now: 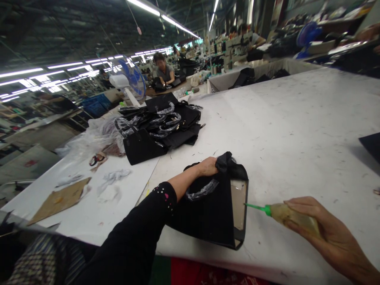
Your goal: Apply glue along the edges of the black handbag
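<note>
A black handbag lies on the white table in front of me, its plastic-wrapped handle resting on its upper face. My left hand grips bunched black fabric at the bag's far end; the fingertips are partly hidden. At the right side of the bag a pale board shows inside a black edge. My right hand is wrapped round a yellowish squeeze bottle with a green nozzle. The nozzle's tip points left, close to the bag's right edge; I cannot tell whether it touches.
Beyond the bag is a pile of black handbags with plastic-wrapped handles. Clear plastic and a cardboard piece lie to the left. A blue fan stands behind, near a seated co-worker. A dark piece lies at right.
</note>
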The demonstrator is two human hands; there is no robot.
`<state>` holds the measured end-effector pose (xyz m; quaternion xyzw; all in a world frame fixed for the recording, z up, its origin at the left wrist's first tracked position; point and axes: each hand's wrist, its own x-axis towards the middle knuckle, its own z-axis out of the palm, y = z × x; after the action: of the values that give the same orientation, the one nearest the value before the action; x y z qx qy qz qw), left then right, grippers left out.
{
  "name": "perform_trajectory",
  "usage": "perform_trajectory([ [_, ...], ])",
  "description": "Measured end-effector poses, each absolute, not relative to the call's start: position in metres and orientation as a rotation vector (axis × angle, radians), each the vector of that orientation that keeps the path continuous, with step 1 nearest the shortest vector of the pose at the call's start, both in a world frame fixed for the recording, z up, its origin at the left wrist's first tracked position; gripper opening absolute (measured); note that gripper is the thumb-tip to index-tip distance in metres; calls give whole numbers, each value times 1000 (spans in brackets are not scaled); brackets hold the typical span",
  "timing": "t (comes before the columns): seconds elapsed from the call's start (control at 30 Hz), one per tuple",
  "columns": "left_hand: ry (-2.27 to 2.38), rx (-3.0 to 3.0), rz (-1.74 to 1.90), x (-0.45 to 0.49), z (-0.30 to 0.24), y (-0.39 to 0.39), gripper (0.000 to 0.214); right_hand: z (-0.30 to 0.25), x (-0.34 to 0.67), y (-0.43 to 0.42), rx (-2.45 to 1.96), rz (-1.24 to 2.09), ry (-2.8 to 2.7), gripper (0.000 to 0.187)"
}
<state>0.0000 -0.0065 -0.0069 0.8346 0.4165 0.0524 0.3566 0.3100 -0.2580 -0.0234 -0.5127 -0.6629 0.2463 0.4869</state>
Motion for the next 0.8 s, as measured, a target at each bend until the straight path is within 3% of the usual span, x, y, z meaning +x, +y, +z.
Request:
perform_trajectory([
  [0.1, 1074, 2164, 136, 0, -8, -6, 11, -19, 306, -266, -1153, 789, -1663, 18],
  [0.33, 1061, 2167, 144, 0, -11, -5, 13, -17, 300, -285, -1140, 827, -1649, 19],
  [0.5, 1073, 2173, 145, 0, -11, -6, 13, -16, 299, -281, -1199, 644, -1604, 18],
  [0.8, 1066, 2188, 152, -1, -11, -8, 15, -4, 299, -287, -1211, 870, -1592, 13],
])
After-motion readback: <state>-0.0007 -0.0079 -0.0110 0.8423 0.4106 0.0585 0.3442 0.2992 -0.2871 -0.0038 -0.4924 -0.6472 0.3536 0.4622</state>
